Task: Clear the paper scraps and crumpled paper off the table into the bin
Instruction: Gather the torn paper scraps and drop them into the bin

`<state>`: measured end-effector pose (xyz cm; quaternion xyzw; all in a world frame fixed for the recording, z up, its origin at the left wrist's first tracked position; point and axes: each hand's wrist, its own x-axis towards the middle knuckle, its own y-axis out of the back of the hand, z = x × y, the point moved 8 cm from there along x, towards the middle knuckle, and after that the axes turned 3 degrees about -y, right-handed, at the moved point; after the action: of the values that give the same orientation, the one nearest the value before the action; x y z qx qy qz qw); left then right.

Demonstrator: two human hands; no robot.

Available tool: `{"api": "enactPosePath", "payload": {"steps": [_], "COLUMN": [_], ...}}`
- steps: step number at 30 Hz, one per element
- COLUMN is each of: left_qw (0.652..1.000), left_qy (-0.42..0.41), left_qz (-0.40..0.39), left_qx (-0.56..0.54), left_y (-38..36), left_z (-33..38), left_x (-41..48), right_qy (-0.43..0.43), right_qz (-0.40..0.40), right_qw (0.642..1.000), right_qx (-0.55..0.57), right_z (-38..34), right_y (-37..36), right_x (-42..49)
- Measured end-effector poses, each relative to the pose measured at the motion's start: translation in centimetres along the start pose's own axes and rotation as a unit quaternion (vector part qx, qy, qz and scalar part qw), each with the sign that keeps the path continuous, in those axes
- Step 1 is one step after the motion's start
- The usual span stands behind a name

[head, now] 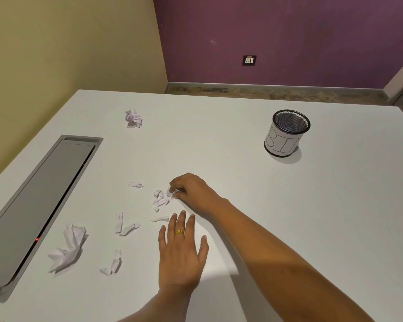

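Note:
A small pile of white paper scraps (159, 199) lies mid-table. My right hand (192, 192) reaches across from the right and pinches scraps at the pile's right edge. My left hand (182, 249) lies flat on the table just below, fingers spread, holding nothing. More scraps sit to the left (135, 184), (126, 226), (114, 263), (159, 219). One crumpled paper (68, 248) lies near left, another crumpled ball (133, 117) at the far left. The mesh bin (286, 133), labelled BIN, stands upright at the far right.
The white table (219, 140) has a grey recessed cable tray lid (40, 205) along its left side. Beyond the far edge are floor and a purple wall. Bare tabletop stretches between my hands and the bin.

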<state>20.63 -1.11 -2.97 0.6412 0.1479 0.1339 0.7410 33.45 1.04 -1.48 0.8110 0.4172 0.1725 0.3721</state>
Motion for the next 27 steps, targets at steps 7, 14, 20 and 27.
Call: {"api": "enactPosePath", "payload": {"steps": [7, 14, 20, 27], "left_qw": [1.0, 1.0, 1.0, 1.0], "left_qy": [0.0, -0.006, -0.008, -0.004], "left_qz": [0.001, 0.004, 0.005, 0.004], "left_qx": [0.003, -0.004, -0.006, -0.015], "left_y": [0.1, 0.2, 0.2, 0.1], "left_z": [0.1, 0.2, 0.2, 0.2], "left_x": [0.0, -0.1, -0.1, -0.2], "right_qy": [-0.029, -0.105, -0.163, -0.191], "right_qz": [0.015, 0.089, 0.218, 0.396], "right_qw": [0.999, 0.99, 0.962, 0.898], "right_qx": [-0.022, 0.002, 0.027, 0.002], "right_z": [0.7, 4.2, 7.6, 10.0], "right_y": [1.0, 4.9, 10.5, 20.5], "right_x": [-0.5, -2.2, -4.1, -6.5]}}
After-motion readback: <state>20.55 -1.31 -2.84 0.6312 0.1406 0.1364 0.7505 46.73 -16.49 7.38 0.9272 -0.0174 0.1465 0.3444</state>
